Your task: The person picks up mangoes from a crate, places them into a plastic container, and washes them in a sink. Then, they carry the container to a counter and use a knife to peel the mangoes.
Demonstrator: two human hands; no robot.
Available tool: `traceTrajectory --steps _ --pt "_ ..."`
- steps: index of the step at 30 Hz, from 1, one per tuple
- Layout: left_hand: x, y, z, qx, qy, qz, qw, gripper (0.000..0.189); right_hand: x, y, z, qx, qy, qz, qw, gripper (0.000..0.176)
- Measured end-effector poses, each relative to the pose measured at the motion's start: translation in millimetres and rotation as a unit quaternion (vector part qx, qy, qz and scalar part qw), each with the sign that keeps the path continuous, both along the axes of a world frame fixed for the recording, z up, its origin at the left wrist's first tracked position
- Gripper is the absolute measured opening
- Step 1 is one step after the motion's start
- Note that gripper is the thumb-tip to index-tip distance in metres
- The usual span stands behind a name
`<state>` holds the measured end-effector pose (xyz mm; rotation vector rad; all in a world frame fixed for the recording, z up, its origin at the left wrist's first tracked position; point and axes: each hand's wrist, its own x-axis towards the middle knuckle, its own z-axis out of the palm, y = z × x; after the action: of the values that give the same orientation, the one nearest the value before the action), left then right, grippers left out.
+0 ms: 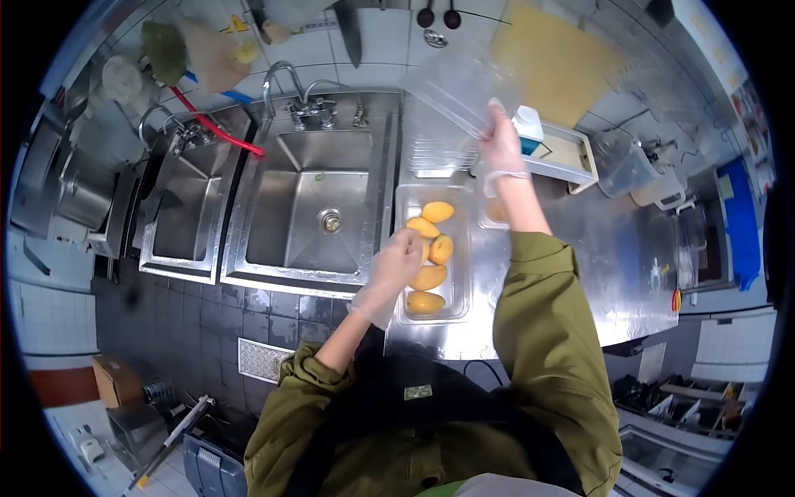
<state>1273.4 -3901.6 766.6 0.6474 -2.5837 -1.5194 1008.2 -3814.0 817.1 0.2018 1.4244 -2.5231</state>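
Note:
My right hand (502, 149), in a clear glove, grips the edge of a clear plastic container (451, 87) and holds it tilted above the back of the counter. My left hand (396, 269), gloved too, is closed with curled fingers at the left side of a clear tub (460, 286). In that tub lie several yellow mangoes (428, 277), roughly in a column. One mango (423, 226) is right by my left fingertips, and another is partly hidden behind the hand. Whatever the left fingers may hold is hidden.
A steel sink (319, 211) with a faucet (306, 103) lies left of the steel counter (580, 282), beside a smaller sink (186, 219) with a red hose (217, 126). A second clear tub (490, 214) stands under my right forearm. Behind it are a carton (527, 128) and white tray (571, 161).

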Motion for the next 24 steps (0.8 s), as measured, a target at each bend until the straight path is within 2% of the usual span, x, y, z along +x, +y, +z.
traceTrajectory --steps 1,4,5,8,11,18,20,23,24 --pt "7.1 -5.7 -0.1 0.007 0.001 0.003 1.000 0.030 4.6 -16.2 -0.3 0.037 -0.016 -0.016 0.999 0.029" --pt "25.2 -10.1 -8.1 0.033 0.026 0.008 0.999 0.028 27.5 -64.3 10.9 -0.007 0.038 -0.187 0.982 0.033" --pt "29.5 -9.8 -9.0 0.041 0.028 0.005 0.999 0.028 40.3 -66.6 18.6 -0.037 0.091 -0.141 0.985 0.038" --pt "36.1 -5.5 -7.8 0.049 0.029 -0.008 0.998 0.026 48.6 -82.6 44.0 -0.062 -0.075 -0.205 0.974 0.040" --pt "38.5 0.9 -15.7 0.086 0.049 -0.026 0.995 0.023 30.9 -92.9 33.1 -0.066 -0.058 -0.199 0.976 0.042" --pt "44.1 3.7 -15.3 0.174 0.047 -0.048 0.982 0.027 39.2 -124.5 21.8 -0.051 -0.020 -0.266 0.962 0.040" --pt "45.7 -0.3 -12.8 0.164 0.045 -0.056 0.984 0.027 41.8 -124.0 22.9 -0.075 -0.045 -0.263 0.961 0.044" --pt "46.9 -4.4 -18.4 0.159 0.049 -0.067 0.984 0.027 29.7 -127.8 -5.5 -0.047 -0.008 -0.239 0.970 0.047" --pt "47.6 -6.4 -19.9 0.157 0.050 -0.072 0.984 0.027 33.2 -129.2 -1.9 -0.047 -0.027 -0.267 0.962 0.047"
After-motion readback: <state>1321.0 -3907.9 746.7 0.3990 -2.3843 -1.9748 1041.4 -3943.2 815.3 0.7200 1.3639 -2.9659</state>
